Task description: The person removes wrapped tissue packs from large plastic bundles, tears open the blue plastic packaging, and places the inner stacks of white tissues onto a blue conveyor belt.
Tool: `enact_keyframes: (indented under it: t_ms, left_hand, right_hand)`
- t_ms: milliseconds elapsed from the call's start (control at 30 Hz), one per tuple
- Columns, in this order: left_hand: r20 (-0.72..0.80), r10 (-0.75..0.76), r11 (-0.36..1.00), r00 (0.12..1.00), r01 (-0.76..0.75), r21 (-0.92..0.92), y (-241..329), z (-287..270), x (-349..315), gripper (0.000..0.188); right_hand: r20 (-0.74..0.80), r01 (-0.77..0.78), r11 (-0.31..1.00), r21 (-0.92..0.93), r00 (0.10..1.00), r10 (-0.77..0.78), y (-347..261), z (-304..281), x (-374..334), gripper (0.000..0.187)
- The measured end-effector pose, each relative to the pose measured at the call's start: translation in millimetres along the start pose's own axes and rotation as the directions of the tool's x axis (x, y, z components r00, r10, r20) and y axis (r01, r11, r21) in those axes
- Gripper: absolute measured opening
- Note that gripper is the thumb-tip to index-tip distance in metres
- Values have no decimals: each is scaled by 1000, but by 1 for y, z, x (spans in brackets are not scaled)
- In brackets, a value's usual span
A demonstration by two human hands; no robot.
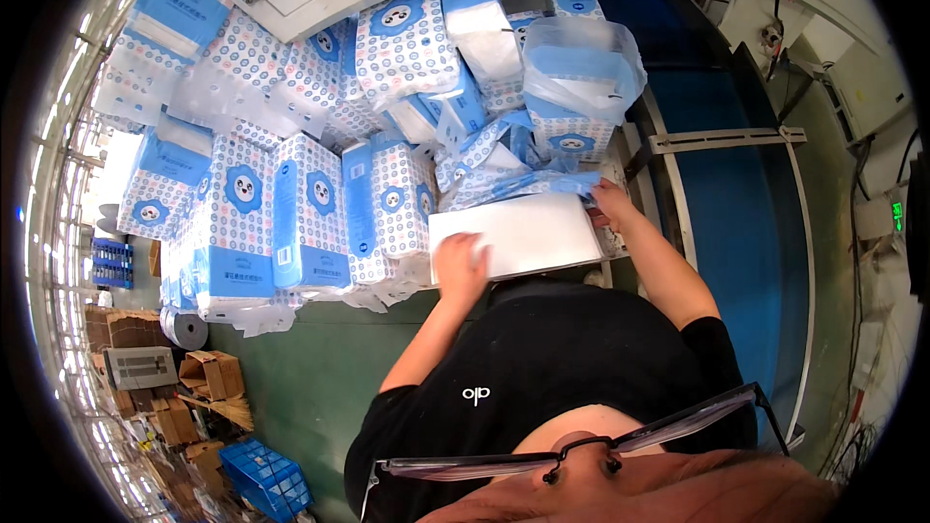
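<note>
Right in front of my body lies a white block of stacked tissue [523,232], its long side toward me. My left hand [461,266] is at its left end, slightly blurred, with fingers apart against the white surface. At the far right corner, my right hand [610,205] pinches the edge of a crumpled blue-and-white printed plastic wrapper [513,169]. The wrapper is pushed back along the block's far side. The undersides of both hands are hidden.
Many blue-and-white tissue packs [242,208] stand crowded to the left and behind. A pack in a loose clear bag [581,68] sits behind the wrapper. A blue conveyor belt [722,203] runs on the right. Cardboard boxes [213,375] and a blue crate [263,479] are at lower left.
</note>
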State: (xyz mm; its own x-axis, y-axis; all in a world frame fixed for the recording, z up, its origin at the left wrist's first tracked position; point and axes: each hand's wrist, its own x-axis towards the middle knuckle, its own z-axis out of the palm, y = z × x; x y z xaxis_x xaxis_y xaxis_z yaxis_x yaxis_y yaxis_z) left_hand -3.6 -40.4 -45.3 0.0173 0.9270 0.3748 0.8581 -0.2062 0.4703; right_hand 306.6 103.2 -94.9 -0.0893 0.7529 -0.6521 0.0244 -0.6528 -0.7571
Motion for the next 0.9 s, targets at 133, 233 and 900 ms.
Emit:
enact_keyframes:
  t_ms: [133,233,900]
  left_hand:
    - [230,504,812,833,-365,-456,77,64,59,22]
    - [181,710,693,681,-628,-353,97,114,69,24]
    - [662,445,895,603,-302,-327,93,92,74,29]
  right_hand:
    - [102,6,967,-256,995,21,-6,11,20,33]
    - [157,103,855,-509,987,-25,-26,6,28,31]
    - [600,641,36,-767,737,-312,-51,142,27,38]
